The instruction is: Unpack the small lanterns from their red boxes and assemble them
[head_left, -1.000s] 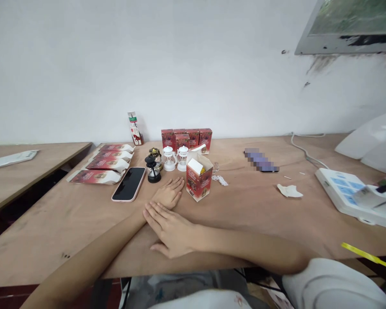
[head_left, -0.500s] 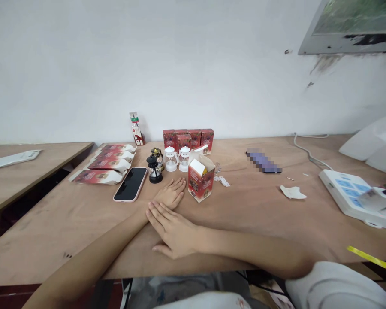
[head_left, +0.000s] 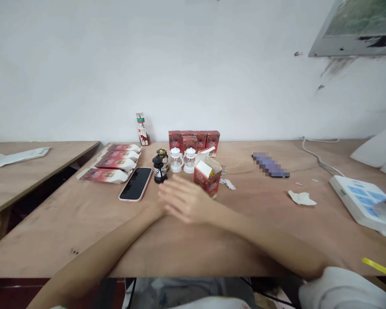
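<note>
My right hand [head_left: 184,200] hovers just above the wooden table [head_left: 244,231], smeared by motion, fingers stretched out with nothing in them. It is close to the left of an open red carton [head_left: 209,180] with a white and yellow item inside. My left forearm reaches in from the lower left; my left hand [head_left: 163,201] is mostly hidden under the right one. A small black lantern [head_left: 159,170] and a black phone [head_left: 136,183] lie just beyond the hands. Two white lanterns [head_left: 182,160] and a gold-topped one [head_left: 162,154] stand behind.
Flat red cartons [head_left: 109,164] are stacked at the left, a row of closed red boxes [head_left: 194,139] and a small tube [head_left: 143,128] by the wall. Crumpled paper [head_left: 301,198], a white device [head_left: 360,199] and a cable [head_left: 315,154] sit right. A second table [head_left: 25,171] stands left.
My right hand has lifted off my left wrist and moved up and right toward the open carton. The view has shifted slightly left.
</note>
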`<action>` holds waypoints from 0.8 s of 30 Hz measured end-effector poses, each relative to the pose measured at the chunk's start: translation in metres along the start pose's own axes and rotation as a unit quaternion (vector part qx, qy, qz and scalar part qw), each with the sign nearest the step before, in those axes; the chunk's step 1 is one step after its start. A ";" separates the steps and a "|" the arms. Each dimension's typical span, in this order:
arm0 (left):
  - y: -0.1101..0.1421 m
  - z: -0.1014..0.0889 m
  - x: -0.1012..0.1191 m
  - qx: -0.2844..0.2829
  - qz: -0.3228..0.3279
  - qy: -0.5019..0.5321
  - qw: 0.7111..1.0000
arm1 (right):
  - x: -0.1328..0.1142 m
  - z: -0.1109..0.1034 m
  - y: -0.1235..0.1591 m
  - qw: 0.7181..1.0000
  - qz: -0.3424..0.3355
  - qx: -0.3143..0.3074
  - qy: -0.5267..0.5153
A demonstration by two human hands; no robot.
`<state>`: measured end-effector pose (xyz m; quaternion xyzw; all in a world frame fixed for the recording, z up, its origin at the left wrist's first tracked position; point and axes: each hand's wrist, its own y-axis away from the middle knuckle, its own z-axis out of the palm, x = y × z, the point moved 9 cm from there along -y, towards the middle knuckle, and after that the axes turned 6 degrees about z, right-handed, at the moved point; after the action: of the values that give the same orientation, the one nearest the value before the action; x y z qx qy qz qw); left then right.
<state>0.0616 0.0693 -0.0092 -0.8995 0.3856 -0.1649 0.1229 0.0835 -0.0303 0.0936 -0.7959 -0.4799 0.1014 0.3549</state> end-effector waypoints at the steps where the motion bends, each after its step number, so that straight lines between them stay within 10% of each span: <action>1: -0.002 0.001 0.003 -0.015 0.012 0.004 1.000 | 0.018 -0.022 -0.004 0.999 0.031 0.035 0.015; 4: -0.009 0.005 0.013 -0.077 0.058 0.004 0.995 | 0.078 -0.075 -0.006 0.982 0.168 0.043 0.073; 7: -0.011 0.005 0.025 -0.120 0.098 -0.011 0.988 | 0.117 -0.087 0.004 0.967 0.234 -0.081 0.059; 24: -0.009 0.001 0.038 -0.090 0.152 -0.004 0.984 | 0.136 -0.037 0.022 0.911 0.285 -0.295 -0.035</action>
<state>0.0920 0.0475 0.0002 -0.8383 0.5308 -0.1054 0.0662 0.1879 0.0592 0.1305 -0.9631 -0.2534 0.0800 0.0427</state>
